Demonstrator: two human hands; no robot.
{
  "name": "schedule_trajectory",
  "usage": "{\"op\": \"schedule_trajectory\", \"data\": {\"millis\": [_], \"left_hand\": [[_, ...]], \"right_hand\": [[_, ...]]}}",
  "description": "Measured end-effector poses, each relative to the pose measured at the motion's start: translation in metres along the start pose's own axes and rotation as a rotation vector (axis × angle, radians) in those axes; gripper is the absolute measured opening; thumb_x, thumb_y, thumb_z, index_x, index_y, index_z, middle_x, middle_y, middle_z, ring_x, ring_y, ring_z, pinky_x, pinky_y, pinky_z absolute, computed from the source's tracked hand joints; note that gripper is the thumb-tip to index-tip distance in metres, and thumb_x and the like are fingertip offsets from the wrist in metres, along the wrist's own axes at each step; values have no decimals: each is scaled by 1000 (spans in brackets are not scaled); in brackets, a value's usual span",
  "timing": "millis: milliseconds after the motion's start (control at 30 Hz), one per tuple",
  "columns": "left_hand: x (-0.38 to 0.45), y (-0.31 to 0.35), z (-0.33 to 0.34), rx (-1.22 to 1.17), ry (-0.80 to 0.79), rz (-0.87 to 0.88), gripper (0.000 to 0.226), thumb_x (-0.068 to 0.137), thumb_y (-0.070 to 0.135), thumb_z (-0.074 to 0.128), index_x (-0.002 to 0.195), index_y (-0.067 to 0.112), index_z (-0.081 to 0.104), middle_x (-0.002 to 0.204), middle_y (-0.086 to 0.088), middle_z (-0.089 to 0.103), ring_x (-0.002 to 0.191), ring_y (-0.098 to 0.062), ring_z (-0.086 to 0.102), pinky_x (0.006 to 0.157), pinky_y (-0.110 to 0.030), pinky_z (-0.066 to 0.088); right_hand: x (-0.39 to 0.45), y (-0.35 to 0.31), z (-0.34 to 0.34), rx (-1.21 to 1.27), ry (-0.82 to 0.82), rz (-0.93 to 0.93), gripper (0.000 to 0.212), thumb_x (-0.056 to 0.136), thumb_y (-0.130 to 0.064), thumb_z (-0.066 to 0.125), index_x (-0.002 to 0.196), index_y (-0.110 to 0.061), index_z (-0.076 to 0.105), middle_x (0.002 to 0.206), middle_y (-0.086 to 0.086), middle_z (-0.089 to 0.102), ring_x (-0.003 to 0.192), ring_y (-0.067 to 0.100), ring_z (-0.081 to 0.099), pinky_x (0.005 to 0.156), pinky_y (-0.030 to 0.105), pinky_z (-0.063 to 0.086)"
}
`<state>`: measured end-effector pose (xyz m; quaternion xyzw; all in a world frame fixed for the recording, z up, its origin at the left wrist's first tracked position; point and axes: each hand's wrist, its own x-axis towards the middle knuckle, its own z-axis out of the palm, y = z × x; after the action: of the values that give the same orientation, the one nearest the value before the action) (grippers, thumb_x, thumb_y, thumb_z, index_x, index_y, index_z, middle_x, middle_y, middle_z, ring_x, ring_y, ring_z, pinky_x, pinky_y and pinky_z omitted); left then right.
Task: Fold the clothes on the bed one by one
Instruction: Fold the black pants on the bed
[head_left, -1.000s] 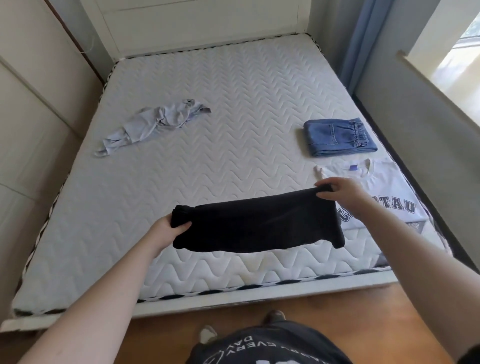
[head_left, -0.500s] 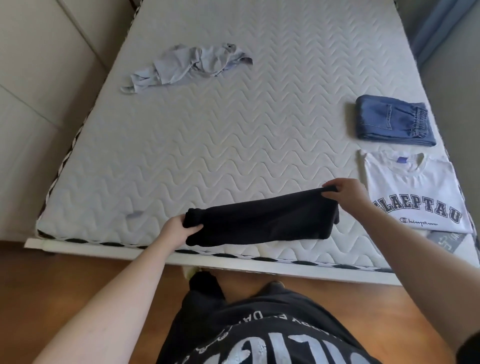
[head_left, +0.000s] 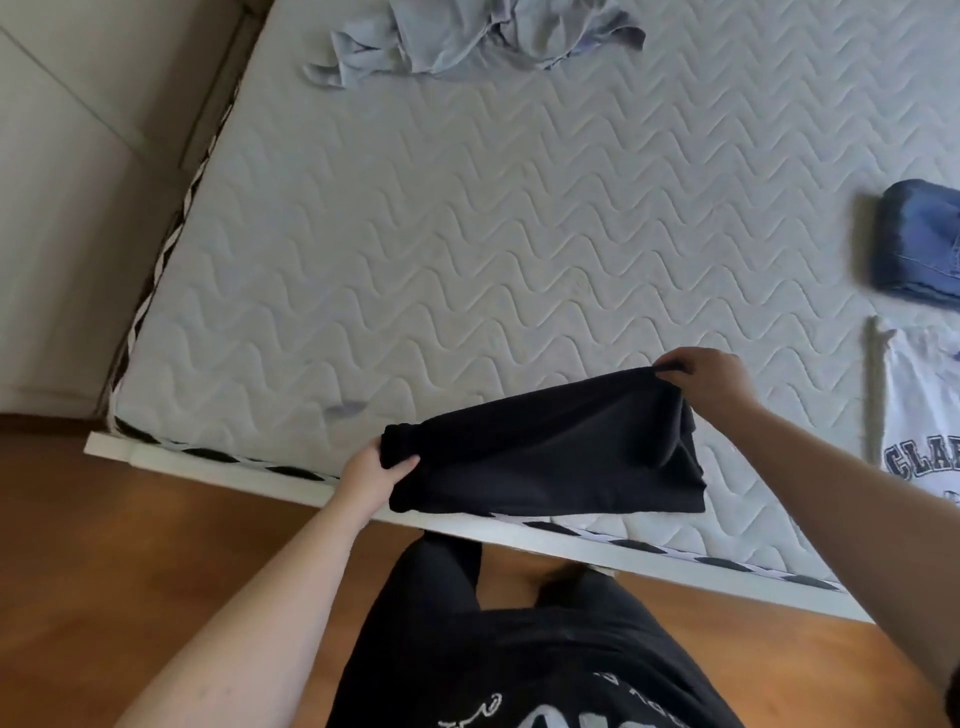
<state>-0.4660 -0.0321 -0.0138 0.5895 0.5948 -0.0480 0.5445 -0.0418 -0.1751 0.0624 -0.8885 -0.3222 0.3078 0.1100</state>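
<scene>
Both the left hand (head_left: 373, 474) and right hand (head_left: 707, 378) pinch the ends of a soft, black folded garment (head_left: 545, 457), draped over the near edge of the wavy-quilted white mattress (head_left: 441, 234).

I am looking into a home bedroom: a bare white quilted mattress (head_left: 467, 218) with a wavy stitch pattern sits on a white bed frame (head_left: 218, 470) over warm brown wooden flooring (head_left: 130, 561), with plain cream wall panels (head_left: 78, 156) alongside.
</scene>
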Motion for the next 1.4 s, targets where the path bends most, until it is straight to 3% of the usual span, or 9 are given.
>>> {"op": "schedule_trajectory", "data": {"millis": [167, 300, 467, 800, 967, 1100, 1167, 1300, 1400], "left_hand": [[52, -11, -55, 76, 51, -29, 51, 87, 38, 71, 130, 14, 56, 120, -5, 65, 111, -27, 60, 91, -36, 48], [78, -11, -81, 110, 118, -62, 47, 90, 34, 68, 129, 12, 54, 122, -7, 64, 112, -29, 60, 91, -39, 49], [86, 8, -82, 184, 246, -58, 61, 97, 24, 59, 150, 9, 33, 149, -10, 43, 135, -29, 43, 110, -39, 38], [90, 72, -17, 366, 59, 229, 36, 97, 21, 55, 133, 19, 55, 129, -1, 59, 118, -18, 56, 95, -27, 42], [102, 96, 39, 465, -33, 341, 30, 97, 20, 54, 127, 21, 59, 122, 4, 61, 112, -13, 58, 93, -27, 46], [115, 117, 84, 512, -71, 419, 29, 97, 20, 54, 125, 20, 60, 118, 4, 63, 110, -13, 59, 92, -31, 49], [124, 129, 105, 527, -86, 442, 29, 98, 21, 53, 126, 19, 60, 119, 3, 63, 111, -14, 58, 92, -29, 48], [153, 160, 139, 579, -68, 486, 32, 100, 25, 50, 131, 19, 57, 130, 2, 58, 119, -17, 54, 100, -33, 45], [182, 181, 155, 670, 55, 546, 37, 99, 26, 51, 134, 15, 54, 135, -3, 53, 124, -22, 49, 103, -37, 41]], "right_hand": [[54, -59, 50, 23, -46, -6, 17, 88, -28, 58, 90, -41, 69, 98, -6, 70, 89, 18, 61, 77, 29, 44], [84, -93, 71, 52, -25, 14, 28, 94, -21, 54, 113, -31, 70, 118, 0, 69, 109, 24, 61, 99, 31, 45], [90, -114, 79, 102, -155, 65, 53, 98, -20, 52, 148, -26, 38, 146, 4, 50, 132, 25, 48, 111, 36, 35], [65, -40, 76, 176, -136, 187, 38, 97, -18, 55, 134, -25, 55, 132, 1, 62, 117, 22, 58, 96, 25, 39], [72, 3, 86, 222, -167, 230, 36, 98, -16, 51, 133, -22, 57, 132, 4, 61, 117, 25, 58, 104, 34, 44], [83, 32, 100, 290, -137, 326, 37, 99, -18, 50, 135, -22, 53, 132, 3, 60, 105, 21, 60, 79, 23, 49], [91, 43, 105, 338, -129, 401, 40, 98, -21, 53, 138, -20, 49, 133, 2, 59, 100, 20, 60, 71, 20, 48], [112, 56, 115, 435, -137, 492, 52, 94, -37, 60, 140, -17, 49, 132, 0, 59, 97, 20, 59, 81, 30, 48], [132, 58, 124, 547, -159, 644, 56, 87, -53, 63, 129, -16, 57, 103, 2, 66, 82, 20, 61, 69, 31, 49]]}}
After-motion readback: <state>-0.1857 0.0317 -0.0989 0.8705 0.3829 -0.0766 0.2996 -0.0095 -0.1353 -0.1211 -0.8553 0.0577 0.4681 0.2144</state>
